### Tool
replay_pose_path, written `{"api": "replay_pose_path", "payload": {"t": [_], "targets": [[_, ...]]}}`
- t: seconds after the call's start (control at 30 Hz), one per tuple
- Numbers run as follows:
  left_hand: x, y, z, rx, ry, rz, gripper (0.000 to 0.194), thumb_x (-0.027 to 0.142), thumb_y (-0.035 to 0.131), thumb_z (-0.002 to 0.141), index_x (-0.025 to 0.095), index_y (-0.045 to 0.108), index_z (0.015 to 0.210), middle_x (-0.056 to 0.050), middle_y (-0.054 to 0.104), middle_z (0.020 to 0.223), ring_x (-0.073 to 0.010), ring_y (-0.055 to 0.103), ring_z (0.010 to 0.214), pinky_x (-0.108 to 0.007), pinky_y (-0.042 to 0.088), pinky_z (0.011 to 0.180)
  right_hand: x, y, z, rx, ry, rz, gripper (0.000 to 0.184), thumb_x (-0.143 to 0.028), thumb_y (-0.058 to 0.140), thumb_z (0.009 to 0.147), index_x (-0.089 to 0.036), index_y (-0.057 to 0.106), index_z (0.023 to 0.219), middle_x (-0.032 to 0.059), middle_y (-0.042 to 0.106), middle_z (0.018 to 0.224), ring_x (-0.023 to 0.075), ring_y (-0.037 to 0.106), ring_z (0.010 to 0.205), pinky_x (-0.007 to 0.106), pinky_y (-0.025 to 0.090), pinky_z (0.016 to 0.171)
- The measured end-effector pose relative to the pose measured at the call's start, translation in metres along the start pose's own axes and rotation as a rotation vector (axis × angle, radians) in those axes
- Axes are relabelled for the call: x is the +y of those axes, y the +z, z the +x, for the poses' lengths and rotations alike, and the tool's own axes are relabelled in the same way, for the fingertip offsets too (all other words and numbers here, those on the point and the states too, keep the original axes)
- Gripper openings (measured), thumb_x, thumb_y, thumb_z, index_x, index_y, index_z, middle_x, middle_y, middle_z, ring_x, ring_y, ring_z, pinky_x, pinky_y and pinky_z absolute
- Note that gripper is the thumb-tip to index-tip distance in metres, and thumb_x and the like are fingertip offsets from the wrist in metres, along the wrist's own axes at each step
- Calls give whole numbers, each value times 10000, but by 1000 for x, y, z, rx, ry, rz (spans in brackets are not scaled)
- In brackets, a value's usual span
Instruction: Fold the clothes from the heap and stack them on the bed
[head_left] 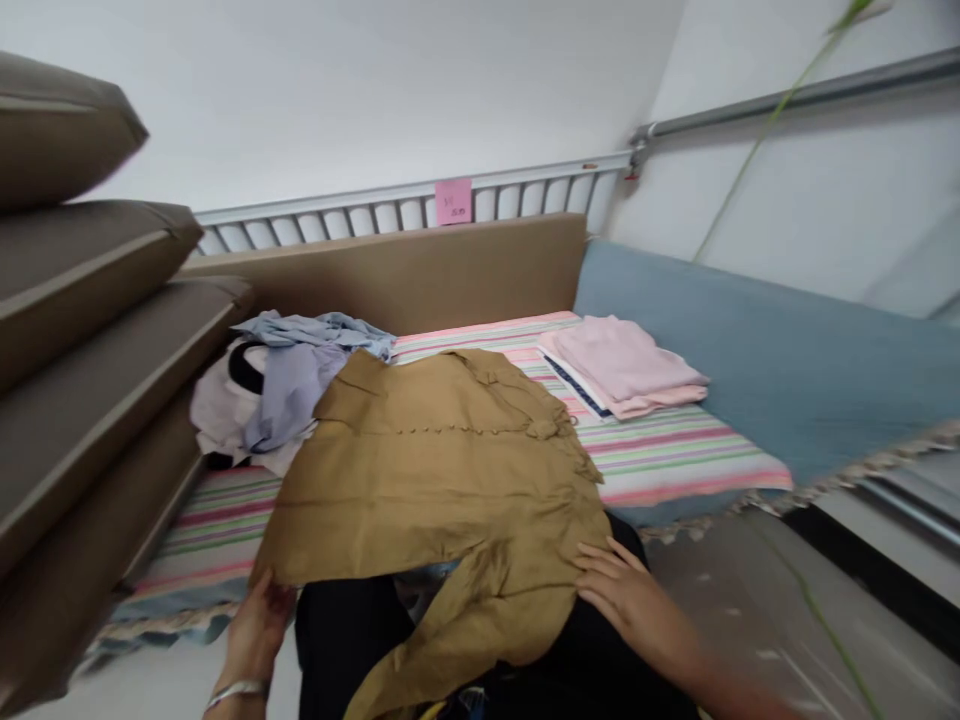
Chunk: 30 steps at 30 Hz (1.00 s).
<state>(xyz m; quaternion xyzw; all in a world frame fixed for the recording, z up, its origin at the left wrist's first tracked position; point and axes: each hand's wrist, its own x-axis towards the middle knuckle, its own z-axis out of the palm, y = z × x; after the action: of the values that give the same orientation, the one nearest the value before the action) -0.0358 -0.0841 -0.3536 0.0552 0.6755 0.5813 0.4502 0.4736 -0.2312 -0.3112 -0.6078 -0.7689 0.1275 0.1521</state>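
Our 2 bare hands are low and spread apart: our left hand (pixel 271 607) has fingers curled, with 1 bracelet at the wrist; our right hand (pixel 626 598) lies palm down, fingers extended.

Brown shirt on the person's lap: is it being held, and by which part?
The left hand holds the brown shirt by its near left corner; the right hand lies with spread fingers on its right side.

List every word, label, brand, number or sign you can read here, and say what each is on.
Pink note on the white rail: a few handwritten marks, too blurred to read.
Shirt: no lettering to be seen.
Folded pile: none readable.
Nothing here can be quoted with certainty.
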Motion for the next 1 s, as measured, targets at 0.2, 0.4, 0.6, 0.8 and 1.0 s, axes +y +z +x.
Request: {"api": "replay_pose_path", "payload": {"t": [0.2, 0.4, 0.6, 0.8, 1.0], "targets": [[4, -4, 18, 4, -188, -8, 159, 108, 534, 770, 197, 499, 643, 38, 526, 484, -108, 520, 415, -210, 480, 426, -9, -18, 7, 71, 57, 101, 241, -304, 436, 906, -266, 671, 945, 35, 689, 1048, 188, 595, 1045, 453, 369, 1023], [-2, -9, 18, -87, -234, 52, 102, 124, 540, 764, 199, 558, 698, 2, 611, 607, -140, 596, 539, -245, 505, 487, -2, -13, 9, 70, 54, 94, 234, -305, 443, 900, -255, 671, 916, 36, 679, 1085, 198, 584, 1071, 460, 373, 1023], [15, -7, -11, -88, -165, 38, 118, 87, 528, 789, 178, 541, 714, 6, 586, 579, -114, 583, 513, -220, 484, 516, 0, -19, 14, 96, 22, 86, 245, -360, 464, 886, -269, 689, 922, 44, 688, 1065, 227, 600, 1047, 484, 419, 978], [48, 7, -35, -151, -69, -20, 140, 111, 501, 814, 158, 549, 692, -4, 582, 545, -122, 591, 510, -231, 491, 528, -12, -53, 42, 174, 30, 151, 295, -425, 450, 868, -262, 695, 885, 45, 708, 964, 226, 632, 948, 413, 486, 885], [85, 47, -39, -210, -12, -102, 192, 123, 467, 848, 138, 559, 680, -5, 602, 570, -94, 600, 513, -208, 509, 535, -2, -82, 90, 226, 182, 260, 330, -490, 468, 811, -247, 688, 852, 31, 719, 901, 230, 654, 856, 337, 511, 774]]}}
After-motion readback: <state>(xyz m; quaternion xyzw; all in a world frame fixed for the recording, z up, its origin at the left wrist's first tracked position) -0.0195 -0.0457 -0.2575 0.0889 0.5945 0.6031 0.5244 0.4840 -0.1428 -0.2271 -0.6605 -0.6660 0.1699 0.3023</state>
